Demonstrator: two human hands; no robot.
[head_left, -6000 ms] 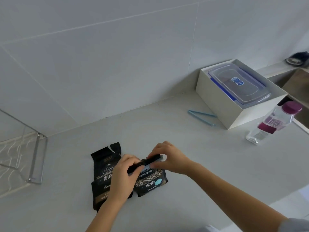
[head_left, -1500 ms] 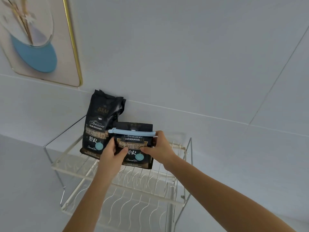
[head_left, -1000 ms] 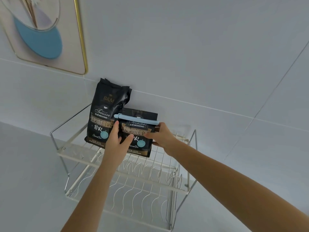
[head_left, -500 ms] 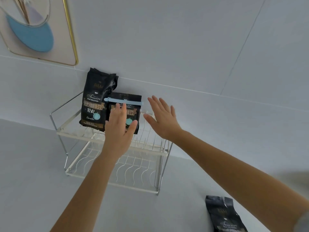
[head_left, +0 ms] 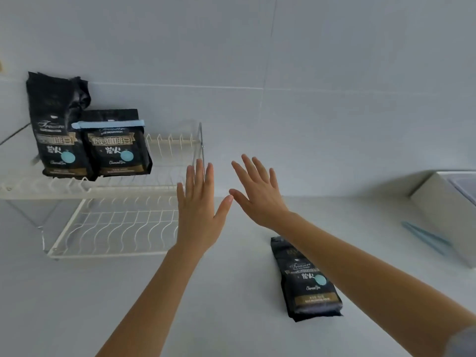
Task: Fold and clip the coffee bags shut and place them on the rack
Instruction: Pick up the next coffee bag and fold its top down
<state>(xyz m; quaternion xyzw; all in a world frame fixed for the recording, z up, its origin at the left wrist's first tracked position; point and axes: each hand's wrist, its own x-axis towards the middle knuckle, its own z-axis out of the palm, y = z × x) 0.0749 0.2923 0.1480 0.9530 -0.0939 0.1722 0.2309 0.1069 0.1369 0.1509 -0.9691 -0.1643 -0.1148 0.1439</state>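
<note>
Both hands raised in front of the wall, grasping nothing: left hand (head_left: pixel 198 215) flat with fingers (head_left: pixel 199 176) straight and together, right hand (head_left: pixel 260 199) with fingers spread, thumb tips nearly touching. Two-tier white wire rack (head_left: pixel 85 192) at left. Upper tier carries two black coffee bags upright, side by side: a short one (head_left: pixel 118 150) folded over and closed by a light blue clip (head_left: pixel 108 124), and a taller one (head_left: pixel 55 130) with a crumpled top. Third coffee bag (head_left: pixel 306 282) lies flat on the tabletop (head_left: pixel 231 318), partly under the right forearm. Another blue clip (head_left: pixel 425 237) lies beside a white box (head_left: pixel 443 215) at right.
</note>
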